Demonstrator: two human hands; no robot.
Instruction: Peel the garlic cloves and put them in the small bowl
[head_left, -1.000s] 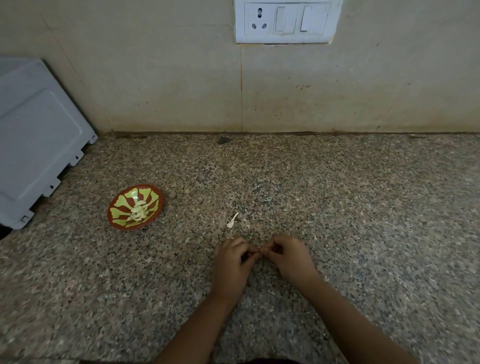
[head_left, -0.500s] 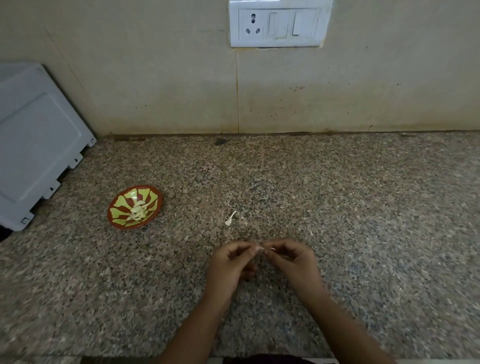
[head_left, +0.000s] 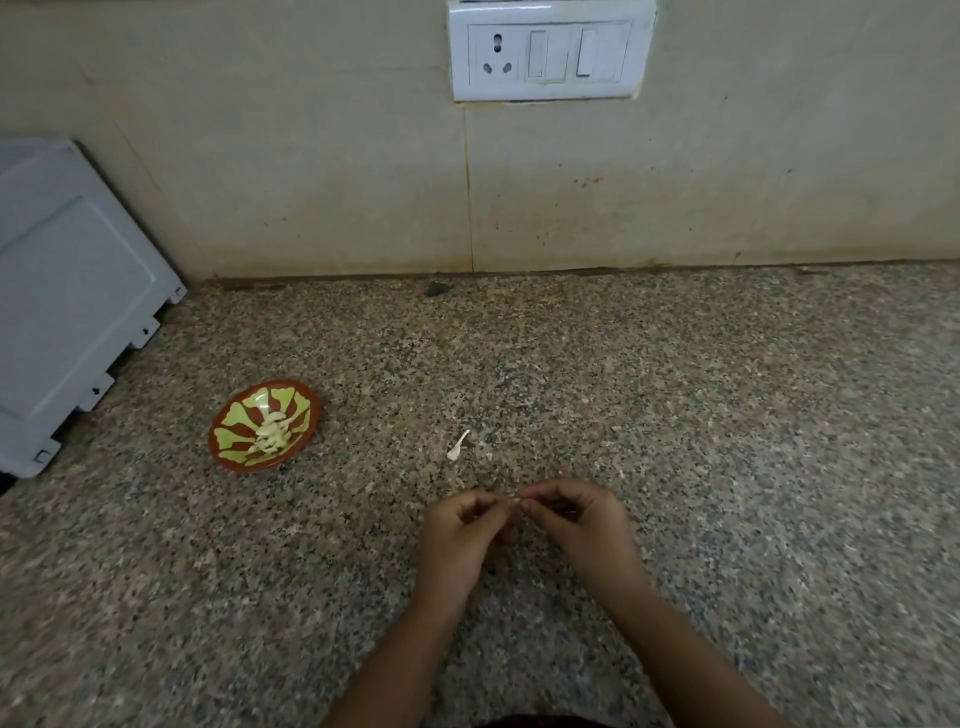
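1. Change over the last second: the knuckles of the left hand (head_left: 462, 530) and right hand (head_left: 582, 519) were pressed together with nothing visible between them. Now only the fingertips meet, and a pale garlic piece (head_left: 517, 500) shows at the pinch.
2. Both hands sit at lower centre of the frame, above the table (head_left: 727, 415), in much the same spot as before.
3. Hand state: each hand has fingers curled, and thumb and forefinger pinch the garlic piece from opposite sides. It is too small to tell clove from skin.
4. Judgement: skin is probably being pulled off; peeling is in progress and this clove is not yet ready to drop.
5. Small bowl (head_left: 218, 441) stands at left of centre, well apart from the hands and unmoved. Peeled cloves (head_left: 270, 434) already lie in it.
6. Peel scrap (head_left: 458, 445) lies on the table just above the left hand, not touching it.
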